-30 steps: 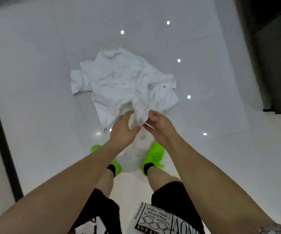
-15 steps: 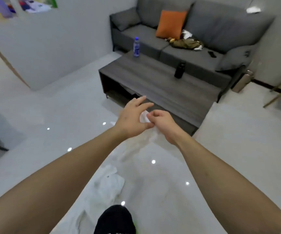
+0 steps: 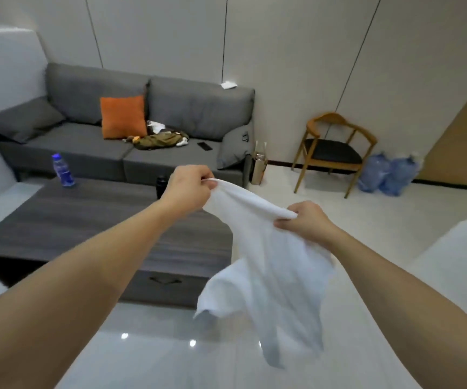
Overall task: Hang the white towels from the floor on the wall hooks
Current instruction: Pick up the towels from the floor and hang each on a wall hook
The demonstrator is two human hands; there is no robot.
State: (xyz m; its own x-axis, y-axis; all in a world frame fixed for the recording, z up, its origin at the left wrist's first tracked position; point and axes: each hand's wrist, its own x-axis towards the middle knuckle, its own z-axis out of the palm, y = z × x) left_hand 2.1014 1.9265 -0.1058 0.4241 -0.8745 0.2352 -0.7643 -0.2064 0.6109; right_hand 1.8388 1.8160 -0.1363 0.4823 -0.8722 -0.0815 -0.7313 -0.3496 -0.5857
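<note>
1. The glossy pale tiled floor (image 3: 148, 357) lies nearest, catching spots of ceiling light. No other towels show on it from this angle.
2. Above it hangs the soft white cotton towel (image 3: 271, 276), lifted clear of the floor and held in the air between both hands; its lower corners dangle loose and crumpled, free of everything.
3. The right hand (image 3: 305, 220) has its grip clamped on the towel's top edge, fingers curled over a bunched fold, forearm stretched forward and slightly lower than the other.
4. The left hand (image 3: 190, 189) pinches the opposite end of the same edge, thumb and fingertips closed on the cloth, wrist raised. The two hands are apart with the edge drawn between them, probably to spread it out and find a section that will sit over a hook.
5. Beyond the hands stands the low dark grey wooden bench (image 3: 66, 220), with a clear plastic water bottle with a blue label (image 3: 63, 171) upright near its far left edge.
6. Behind that is the grey fabric sofa (image 3: 193, 108) carrying a square orange cushion (image 3: 122, 116); a wooden armchair with a black seat (image 3: 336, 153) sits well to its right.
7. The panelled pale wall (image 3: 282, 46) closes the view. No hooks are visible there, so carrying the towel to them seems the step still ahead.
</note>
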